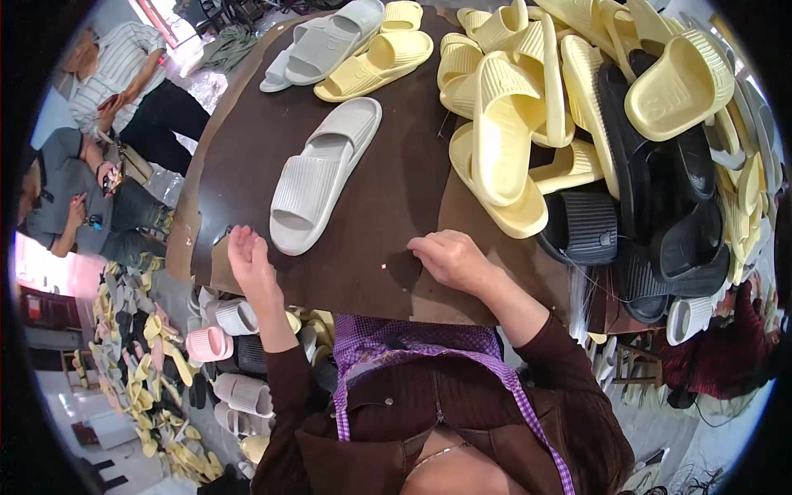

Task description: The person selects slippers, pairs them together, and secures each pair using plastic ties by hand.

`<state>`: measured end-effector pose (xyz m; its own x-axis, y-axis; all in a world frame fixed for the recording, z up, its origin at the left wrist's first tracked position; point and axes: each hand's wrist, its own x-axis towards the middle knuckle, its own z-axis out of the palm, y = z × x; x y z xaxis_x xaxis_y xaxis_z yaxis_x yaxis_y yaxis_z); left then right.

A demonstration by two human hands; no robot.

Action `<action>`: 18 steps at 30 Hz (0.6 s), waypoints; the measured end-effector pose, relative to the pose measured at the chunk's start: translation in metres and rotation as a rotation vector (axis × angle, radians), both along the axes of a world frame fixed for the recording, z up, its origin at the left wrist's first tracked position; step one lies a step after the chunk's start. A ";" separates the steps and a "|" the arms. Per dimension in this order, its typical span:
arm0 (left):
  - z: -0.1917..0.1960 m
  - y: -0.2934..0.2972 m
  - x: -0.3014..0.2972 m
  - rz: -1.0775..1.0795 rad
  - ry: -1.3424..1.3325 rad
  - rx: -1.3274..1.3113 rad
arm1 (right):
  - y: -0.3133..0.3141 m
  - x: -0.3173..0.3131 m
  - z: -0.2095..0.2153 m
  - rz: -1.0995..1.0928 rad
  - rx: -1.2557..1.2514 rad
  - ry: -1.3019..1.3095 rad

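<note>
Pale grey slippers [305, 191] lie at eleven o'clock in the head view, on the bare brown tabletop [396, 177]; from my distant seat I read them as an overlapping pair, a ribbed strap showing at either end, perhaps set apart so both hands can reach them. At nine o'clock I have the left hand [252, 260] raised over the near edge, fingers loosely spread, with nothing in it that I can see. Just past the centre, toward four o'clock, the right hand [454, 261] is curled closed above the table; I cannot tell whether its fingertips pinch something as fine as a thread. Neither touches the slippers. Yellow slippers [505, 124] are heaped at one o'clock and black slippers [582, 224] at two to three, probably piled there to leave working room in front of me. More grey slides [351, 33] rest at twelve, beside a yellow slide [384, 64], likely grouped by colour
</note>
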<state>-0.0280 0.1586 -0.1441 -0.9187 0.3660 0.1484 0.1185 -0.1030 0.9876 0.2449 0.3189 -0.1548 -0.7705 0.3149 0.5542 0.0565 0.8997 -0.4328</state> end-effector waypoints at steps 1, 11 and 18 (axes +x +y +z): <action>0.002 0.002 0.007 0.000 0.002 -0.006 | 0.000 0.000 0.000 0.006 0.008 0.014; -0.015 0.021 0.030 0.048 0.150 -0.126 | -0.005 0.001 0.003 0.023 0.079 0.051; -0.010 0.006 0.023 -0.339 -0.605 0.289 | -0.007 0.001 0.007 0.045 0.081 0.068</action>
<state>-0.0045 0.1645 -0.1538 -0.7141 0.6667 -0.2134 -0.5207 -0.3020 0.7986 0.2458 0.3122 -0.1483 -0.7426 0.2333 0.6277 -0.0113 0.9329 -0.3600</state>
